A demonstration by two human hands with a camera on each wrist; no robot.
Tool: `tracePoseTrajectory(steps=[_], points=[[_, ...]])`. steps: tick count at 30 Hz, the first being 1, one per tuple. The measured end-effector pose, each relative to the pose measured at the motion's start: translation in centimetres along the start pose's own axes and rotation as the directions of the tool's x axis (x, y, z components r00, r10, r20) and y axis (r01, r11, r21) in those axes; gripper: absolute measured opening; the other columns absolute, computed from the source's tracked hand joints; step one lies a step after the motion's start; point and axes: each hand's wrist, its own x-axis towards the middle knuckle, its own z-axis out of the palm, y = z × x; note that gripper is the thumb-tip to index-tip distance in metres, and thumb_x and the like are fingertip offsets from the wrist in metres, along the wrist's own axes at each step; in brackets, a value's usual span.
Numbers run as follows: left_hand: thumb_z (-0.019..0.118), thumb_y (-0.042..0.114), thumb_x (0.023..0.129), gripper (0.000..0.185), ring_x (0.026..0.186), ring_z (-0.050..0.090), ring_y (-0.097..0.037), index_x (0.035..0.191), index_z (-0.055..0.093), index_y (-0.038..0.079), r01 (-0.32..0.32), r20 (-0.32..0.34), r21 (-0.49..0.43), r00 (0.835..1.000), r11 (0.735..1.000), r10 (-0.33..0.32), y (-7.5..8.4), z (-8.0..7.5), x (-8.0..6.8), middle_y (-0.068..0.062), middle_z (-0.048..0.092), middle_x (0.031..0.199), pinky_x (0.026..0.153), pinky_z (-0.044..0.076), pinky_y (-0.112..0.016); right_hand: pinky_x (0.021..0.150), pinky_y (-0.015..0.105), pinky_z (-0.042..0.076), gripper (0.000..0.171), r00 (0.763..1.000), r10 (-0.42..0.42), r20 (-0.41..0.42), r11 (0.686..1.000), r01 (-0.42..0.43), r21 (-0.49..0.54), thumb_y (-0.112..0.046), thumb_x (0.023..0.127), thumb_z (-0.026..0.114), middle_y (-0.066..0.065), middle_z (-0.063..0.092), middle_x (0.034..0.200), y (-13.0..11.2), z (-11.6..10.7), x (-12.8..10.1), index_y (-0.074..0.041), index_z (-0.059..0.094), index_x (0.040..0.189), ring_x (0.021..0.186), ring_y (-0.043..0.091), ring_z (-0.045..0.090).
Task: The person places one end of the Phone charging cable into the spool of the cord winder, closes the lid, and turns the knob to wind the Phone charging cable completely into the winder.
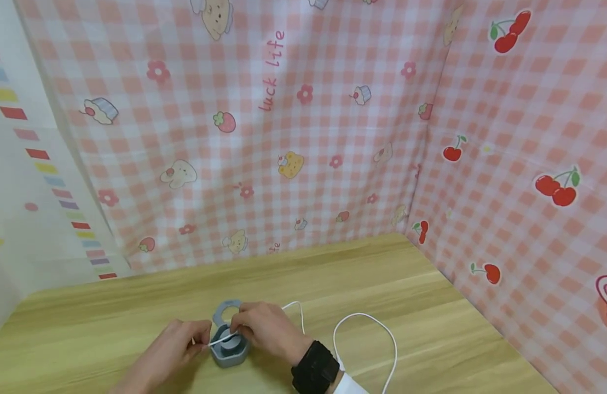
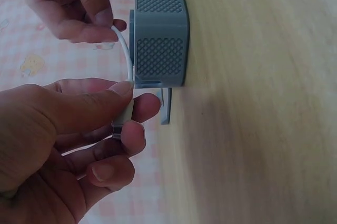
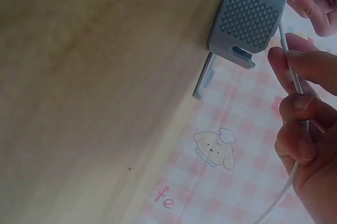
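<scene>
A grey, many-sided case (image 1: 229, 359) with a round hub inside sits on the table, its ring-shaped lid (image 1: 219, 313) swung back on the far side. Cross-hatched texture covers its side walls (image 2: 160, 58). Between thumb and fingers, my left hand (image 1: 177, 342) pinches a white charging cable (image 2: 126, 50) close to its metal-tipped plug (image 2: 117, 130), left of the case. My right hand (image 1: 269, 328) pinches the same cable a short way along, over the case's right side. A short stretch of cable (image 1: 221, 340) runs between both hands across the case's open top.
More of the cable loops (image 1: 364, 314) over the wooden table (image 1: 333, 273) to the right, passing near the right wrist's black watch (image 1: 315, 368). Pink checked cloth (image 1: 283, 137) hangs behind the table and along its right side.
</scene>
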Motion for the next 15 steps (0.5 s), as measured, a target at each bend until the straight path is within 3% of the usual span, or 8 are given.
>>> tracePoseTrajectory(steps=[15], points=[[0.065,-0.007,0.073,0.030,0.061,0.040,0.008,0.068,0.051,0.019,-0.016,0.038,-0.003,0.999,1.000,0.017,-0.39,0.83,0.14,0.017,0.051,0.064,0.054,0.036,-0.014,0.066,0.006,0.040,0.012,0.999,-0.003,0.047,1.000,0.003,-0.009,-0.013,0.085,0.071,-0.012,0.063,0.087,-0.44,-0.31,0.06,-0.024,0.073,0.090,0.076,-0.005,0.055]])
